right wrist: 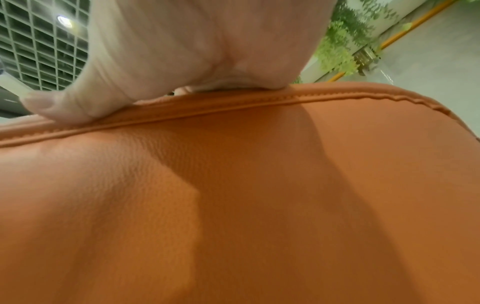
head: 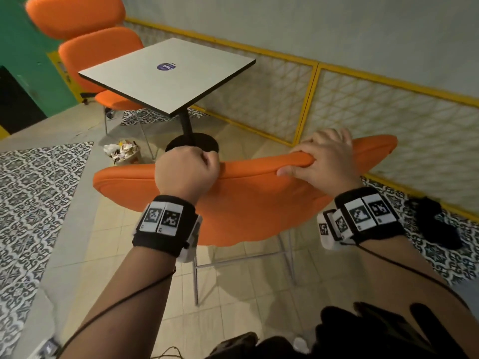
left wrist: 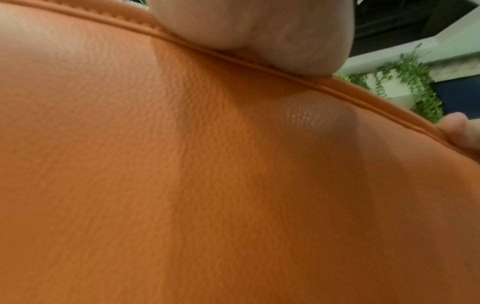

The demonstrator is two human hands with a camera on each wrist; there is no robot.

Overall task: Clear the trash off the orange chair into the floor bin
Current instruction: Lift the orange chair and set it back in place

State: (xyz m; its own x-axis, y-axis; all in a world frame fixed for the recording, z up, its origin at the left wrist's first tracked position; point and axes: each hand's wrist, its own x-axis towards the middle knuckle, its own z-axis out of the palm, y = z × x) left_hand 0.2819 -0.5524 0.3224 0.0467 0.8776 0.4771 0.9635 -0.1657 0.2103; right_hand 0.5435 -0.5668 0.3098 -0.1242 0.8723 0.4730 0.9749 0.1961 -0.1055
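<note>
The orange chair [head: 248, 203] stands right in front of me with its padded back towards me. My left hand [head: 188, 168] grips the top edge of the backrest left of centre, and my right hand [head: 321, 156] grips the same edge further right, fingers curled over it. Both wrist views are filled by orange leather [left wrist: 207, 185] [right wrist: 259, 205] with the seam under the palm. A small floor bin [head: 124, 152] stuffed with crumpled paper trash stands on the floor beyond the chair's left end. The chair's seat is hidden behind its back.
A square white table [head: 168, 73] on a black pedestal stands beyond the chair. Two more orange chairs [head: 101, 55] are at the far left. A yellow-framed lattice railing [head: 311, 94] runs along the right. Patterned tiles [head: 39, 190] cover the floor at left.
</note>
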